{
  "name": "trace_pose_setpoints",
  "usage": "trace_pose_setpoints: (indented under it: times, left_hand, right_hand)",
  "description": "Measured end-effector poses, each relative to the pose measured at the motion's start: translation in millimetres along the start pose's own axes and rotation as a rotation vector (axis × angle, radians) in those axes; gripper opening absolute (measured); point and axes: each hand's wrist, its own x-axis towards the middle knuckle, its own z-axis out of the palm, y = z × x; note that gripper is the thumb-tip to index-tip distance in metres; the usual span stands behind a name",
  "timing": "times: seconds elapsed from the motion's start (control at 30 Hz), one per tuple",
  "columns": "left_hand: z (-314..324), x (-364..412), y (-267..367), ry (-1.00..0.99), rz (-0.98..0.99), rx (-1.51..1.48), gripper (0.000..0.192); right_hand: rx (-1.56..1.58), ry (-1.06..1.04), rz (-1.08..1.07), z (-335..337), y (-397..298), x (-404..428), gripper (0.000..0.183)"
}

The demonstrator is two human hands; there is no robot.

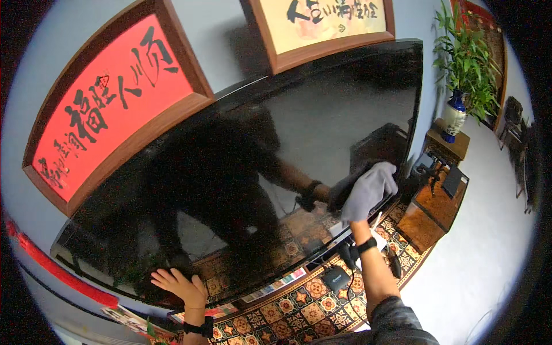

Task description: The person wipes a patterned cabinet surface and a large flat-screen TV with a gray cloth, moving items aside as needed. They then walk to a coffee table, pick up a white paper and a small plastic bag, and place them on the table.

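A large black television (pixel 302 142) with a glossy screen fills the middle of the view. My right hand, hidden under a grey cloth (pixel 371 189), presses that cloth to the screen's lower right corner. Only the wrist and forearm show below it, with a black band (pixel 366 246) around the wrist. Near the screen's lower left edge is my left hand (pixel 183 286), its fingers spread and holding nothing. Whether it touches the glass is hard to tell. A dark reflection of my body and arm shows in the screen.
Under the television runs a patterned cloth (pixel 315 302) bearing a small black box (pixel 336 278) and cables. Framed calligraphy, one red (pixel 116 108) and one cream (pixel 323 26), hangs above. At right stand a wooden cabinet (pixel 424 220) and a vase (pixel 454 114) of green stalks.
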Motion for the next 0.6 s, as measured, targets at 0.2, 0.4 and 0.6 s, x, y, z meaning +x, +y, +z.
trace_pose_setpoints:
  times: [0.2, 0.4, 0.6]
  left_hand:
    - [4.3, -9.3, -1.2, 0.028, -0.012, -0.022, 0.063]
    - [3.2, -11.7, 1.5, 0.043, -0.006, -0.034, 0.064]
    - [-0.3, -9.0, 8.3, 0.03, -0.021, -0.061, 0.059]
  right_hand:
    - [0.858, -0.109, -0.034, -116.7, -45.7, -38.9, 0.014]
    - [1.029, -0.158, -0.351, -190.3, -111.0, -63.6, 0.014]
    - [1.254, -0.445, -0.587, -195.4, -134.0, -44.3, 0.035]
